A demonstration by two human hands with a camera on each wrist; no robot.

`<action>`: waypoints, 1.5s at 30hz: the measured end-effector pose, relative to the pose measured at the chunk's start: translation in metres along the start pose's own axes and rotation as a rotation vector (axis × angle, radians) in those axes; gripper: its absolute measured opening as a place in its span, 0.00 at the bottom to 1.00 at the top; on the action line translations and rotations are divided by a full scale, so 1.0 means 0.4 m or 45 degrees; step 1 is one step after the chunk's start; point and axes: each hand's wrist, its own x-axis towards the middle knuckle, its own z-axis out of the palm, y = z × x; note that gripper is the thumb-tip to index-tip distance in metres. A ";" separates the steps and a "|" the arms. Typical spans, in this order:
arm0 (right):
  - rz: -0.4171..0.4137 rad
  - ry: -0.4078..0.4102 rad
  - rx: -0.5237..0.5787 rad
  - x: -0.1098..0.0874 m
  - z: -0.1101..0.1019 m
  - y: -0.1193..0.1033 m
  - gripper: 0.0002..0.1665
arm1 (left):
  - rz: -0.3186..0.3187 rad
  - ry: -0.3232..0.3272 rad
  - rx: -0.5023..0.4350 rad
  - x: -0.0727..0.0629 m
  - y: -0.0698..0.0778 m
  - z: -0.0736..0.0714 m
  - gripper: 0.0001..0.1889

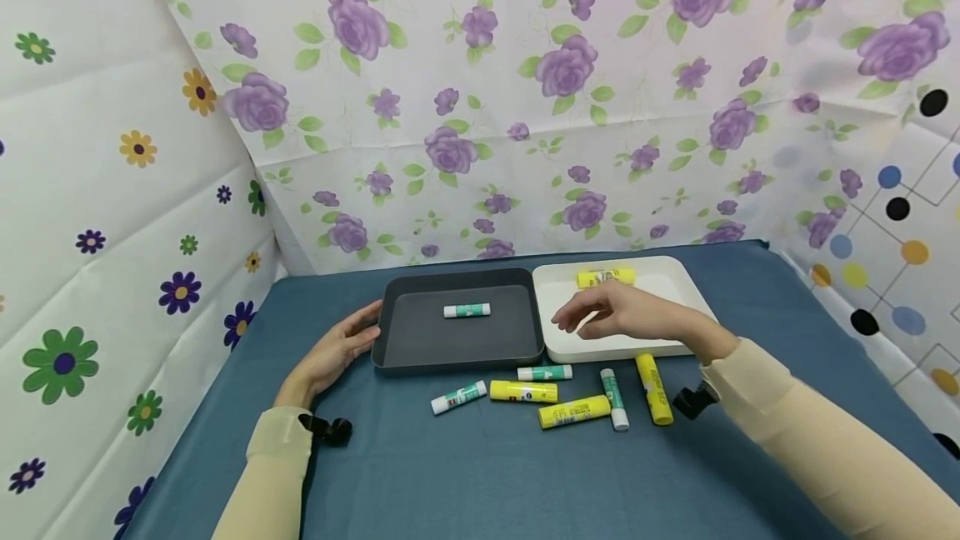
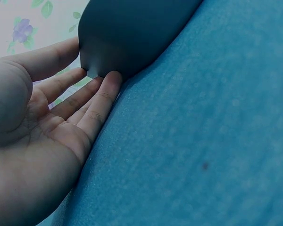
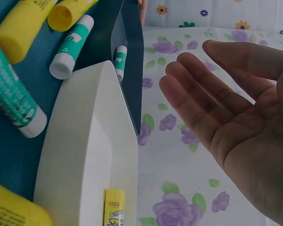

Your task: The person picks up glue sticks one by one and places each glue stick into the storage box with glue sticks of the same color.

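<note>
My left hand touches the left side of the dark grey tray with its fingertips, fingers fairly straight; the left wrist view shows them against the tray's corner. Above the white tray hovers my right hand, holding nothing, its fingers loosely bent. A green-and-white glue stick lies in the grey tray. Inside the white tray lies a yellow glue stick, also visible below the hand in the right wrist view.
In front of the trays, several glue sticks lie on the blue cloth: yellow ones and an upright-angled yellow one, plus green-and-white ones. Flowered cloth hangs behind the table.
</note>
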 end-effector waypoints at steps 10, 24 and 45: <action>-0.030 -0.019 0.033 -0.049 0.025 0.027 0.19 | -0.002 0.006 0.003 -0.001 0.000 0.002 0.36; -0.074 -0.063 0.115 -0.079 0.076 0.072 0.19 | 0.001 0.008 0.006 -0.002 0.001 0.000 0.36; -0.048 -0.091 0.076 -0.095 0.163 0.121 0.21 | 0.004 0.003 -0.003 0.001 -0.002 0.000 0.36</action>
